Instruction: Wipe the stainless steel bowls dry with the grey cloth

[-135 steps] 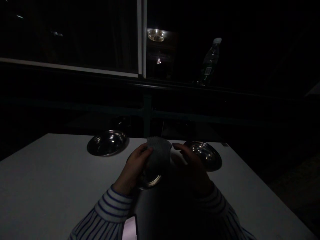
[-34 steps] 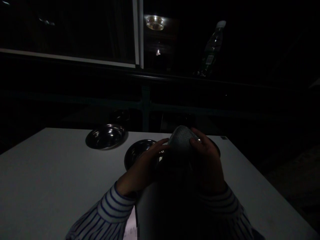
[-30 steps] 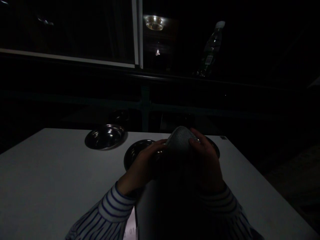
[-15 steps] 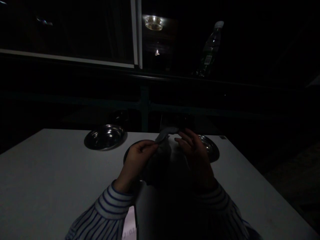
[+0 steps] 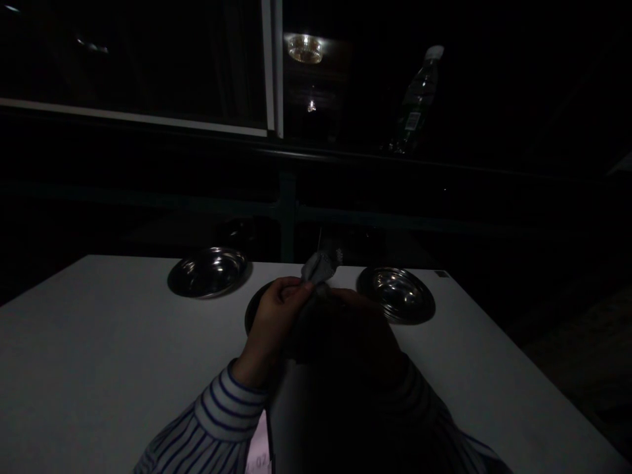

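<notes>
A limp grey piece of cloth-like material (image 5: 318, 266) sticks up above my fingers, its edge rough or mesh-like; its exact kind is too dark to make out. My left hand (image 5: 266, 322) pinches it between thumb and fingers. In deep shadow, my right hand (image 5: 372, 329) is close beside the lower part of this piece, and its fingertips are mostly lost in the dark. Beneath and behind my left hand shows the rim of a dark round dish (image 5: 251, 313), largely covered by my hands.
Shiny metal dishes stand on the white table (image 5: 123, 342): one dish (image 5: 197, 280) at the back left, another dish (image 5: 399, 296) at the back right. A lit phone-like screen (image 5: 258, 447) lies by my left sleeve. Beyond the table, a plastic bottle (image 5: 415, 108) stands before dark glass.
My right hand has come down and inward from beside the grey piece, uncovering the right dish. The piece, stretched out to the right before, now stands bunched above my left fingers.
</notes>
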Demonstrator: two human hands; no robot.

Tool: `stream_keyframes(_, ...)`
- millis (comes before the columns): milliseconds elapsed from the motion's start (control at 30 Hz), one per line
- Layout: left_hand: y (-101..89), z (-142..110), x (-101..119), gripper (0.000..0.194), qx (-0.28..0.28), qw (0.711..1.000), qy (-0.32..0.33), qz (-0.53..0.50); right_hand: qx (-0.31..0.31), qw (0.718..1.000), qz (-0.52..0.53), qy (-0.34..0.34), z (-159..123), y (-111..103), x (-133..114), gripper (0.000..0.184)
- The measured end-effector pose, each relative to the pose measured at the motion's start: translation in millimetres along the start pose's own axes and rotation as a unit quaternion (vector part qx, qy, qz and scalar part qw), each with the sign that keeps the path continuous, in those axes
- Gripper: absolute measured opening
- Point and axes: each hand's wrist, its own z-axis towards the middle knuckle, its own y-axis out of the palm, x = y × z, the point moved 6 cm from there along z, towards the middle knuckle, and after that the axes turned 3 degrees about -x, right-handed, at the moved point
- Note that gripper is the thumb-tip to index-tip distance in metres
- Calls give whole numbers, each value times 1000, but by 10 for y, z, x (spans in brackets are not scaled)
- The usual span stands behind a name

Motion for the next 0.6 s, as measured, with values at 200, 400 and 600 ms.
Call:
stream_keyframes(200,50,27,6,30,-58,989,78,113,34,995,74,52,-24,-69,137,23)
stream_keyframes(400,49,-10,81,19,-22,947,193,257,23,988,142,62,-22,-10,208,24)
stream_keyframes(600,135,-79,116,26,-87,936,194,282,2,984,178,28,-5,5,140,25)
